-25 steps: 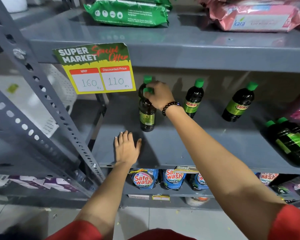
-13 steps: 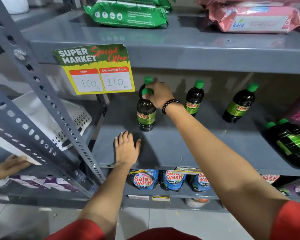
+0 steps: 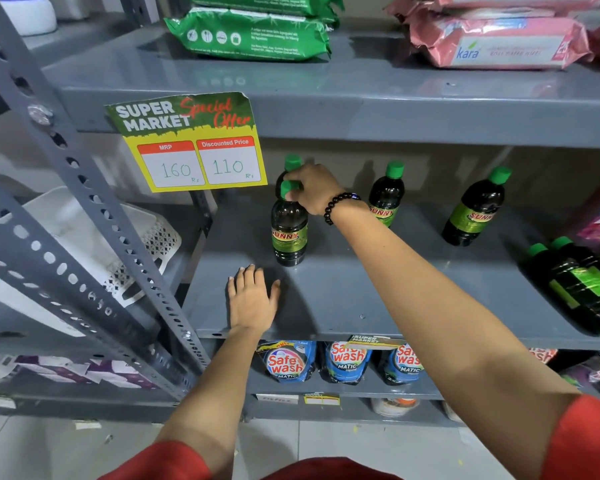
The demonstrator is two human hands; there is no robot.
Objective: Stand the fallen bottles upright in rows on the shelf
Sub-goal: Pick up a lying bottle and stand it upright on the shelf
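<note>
On the grey middle shelf (image 3: 361, 299) a dark Sunny bottle (image 3: 289, 233) with a green cap stands upright at the left. My right hand (image 3: 314, 194) grips its cap and neck. A second bottle (image 3: 291, 163) stands right behind it, mostly hidden; only its cap shows. Two more upright bottles (image 3: 386, 199) (image 3: 473, 211) stand farther right along the back. Two bottles (image 3: 584, 285) lie fallen on their sides at the shelf's right end. My left hand (image 3: 252, 299) rests flat on the shelf's front edge, fingers apart, holding nothing.
A yellow price card (image 3: 191, 143) hangs from the upper shelf, just left of the held bottle. Green and pink packs (image 3: 253, 34) lie on the upper shelf. Blue Safe Wash pouches (image 3: 286, 362) fill the shelf below. A white basket (image 3: 94, 237) sits behind the slotted upright at left.
The held bottle has turned so its Sunny label faces me. A white basket has come into place at the left, and the other person's hand seen there half a second ago is gone.
</note>
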